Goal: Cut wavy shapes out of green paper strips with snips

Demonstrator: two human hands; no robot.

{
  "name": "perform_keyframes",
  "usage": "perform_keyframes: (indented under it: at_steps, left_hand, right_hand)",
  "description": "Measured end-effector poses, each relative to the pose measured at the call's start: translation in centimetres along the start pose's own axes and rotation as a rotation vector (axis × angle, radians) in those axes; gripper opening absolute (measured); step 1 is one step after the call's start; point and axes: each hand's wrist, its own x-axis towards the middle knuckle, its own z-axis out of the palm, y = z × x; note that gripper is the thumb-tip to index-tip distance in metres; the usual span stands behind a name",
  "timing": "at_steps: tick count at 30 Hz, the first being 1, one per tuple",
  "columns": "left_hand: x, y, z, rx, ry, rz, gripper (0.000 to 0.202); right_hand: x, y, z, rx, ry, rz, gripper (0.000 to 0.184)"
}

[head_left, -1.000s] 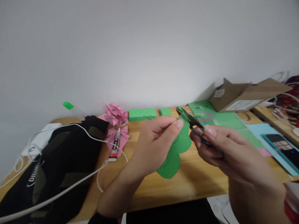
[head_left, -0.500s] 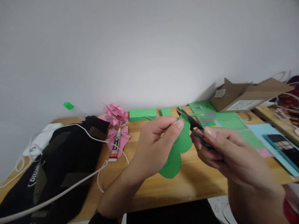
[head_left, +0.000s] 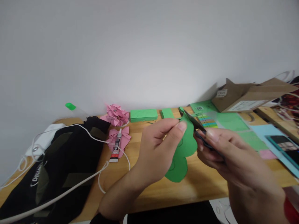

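Observation:
My left hand (head_left: 161, 146) pinches the upper edge of a green paper cutout (head_left: 187, 141) between thumb and fingers. The cutout has rounded, scalloped lobes with pencil curls drawn on it, and it hangs down over the table. A pair of dark scissors (head_left: 196, 122) is in my right hand (head_left: 224, 146), its blades at the paper's top edge just right of my left thumb. The fingers of my right hand hide most of the scissor handles. Part of the cutout lies hidden behind my left hand.
Pink folded-paper flowers (head_left: 116, 114) and a glue tube (head_left: 115, 147) lie at the left, near a black bag (head_left: 77, 161) and white cables. Green paper blocks (head_left: 143, 115) line the wall. An open cardboard box (head_left: 247, 96) and a phone (head_left: 283, 144) are at the right.
The scissor blades have closed together at the paper's top edge. The cutout has shifted slightly right and down with my left hand, and the view has moved a little.

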Motion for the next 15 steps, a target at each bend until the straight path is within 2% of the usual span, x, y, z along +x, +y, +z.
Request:
perform_keyframes:
  at_steps: [15]
  left_hand:
    - [0.11,0.01,0.07,-0.019,-0.025,0.029,0.044]
  right_hand:
    - [-0.28,-0.32,-0.28,0.009,-0.051,0.037,0.037]
